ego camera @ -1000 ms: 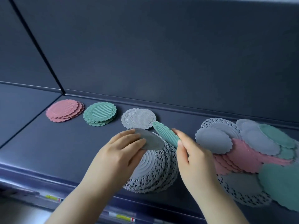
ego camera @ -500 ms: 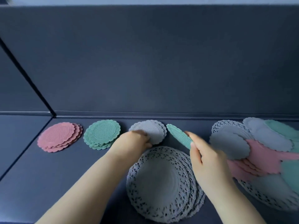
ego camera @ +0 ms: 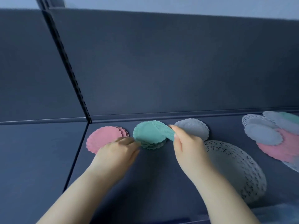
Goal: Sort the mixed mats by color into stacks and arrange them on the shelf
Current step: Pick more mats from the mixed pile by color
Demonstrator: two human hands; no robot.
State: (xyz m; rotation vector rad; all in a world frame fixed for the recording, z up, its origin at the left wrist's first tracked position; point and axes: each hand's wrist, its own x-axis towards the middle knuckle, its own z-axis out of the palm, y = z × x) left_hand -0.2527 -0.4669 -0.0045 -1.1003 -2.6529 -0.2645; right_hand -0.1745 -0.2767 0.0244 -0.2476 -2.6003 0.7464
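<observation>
Just left of the left hand (ego camera: 119,151), and partly under it, a stack of pink mats (ego camera: 103,137) lies on the shelf (ego camera: 40,159). The hand's loosely extended fingers touch the near edge of the green stack (ego camera: 148,138) and grip nothing. Over that stack the right hand (ego camera: 189,149) pinches one tilted green mat (ego camera: 164,131); behind this hand sits a grey stack (ego camera: 195,129), with lace mats (ego camera: 236,172) and a mixed pile (ego camera: 275,138) to its right.
</observation>
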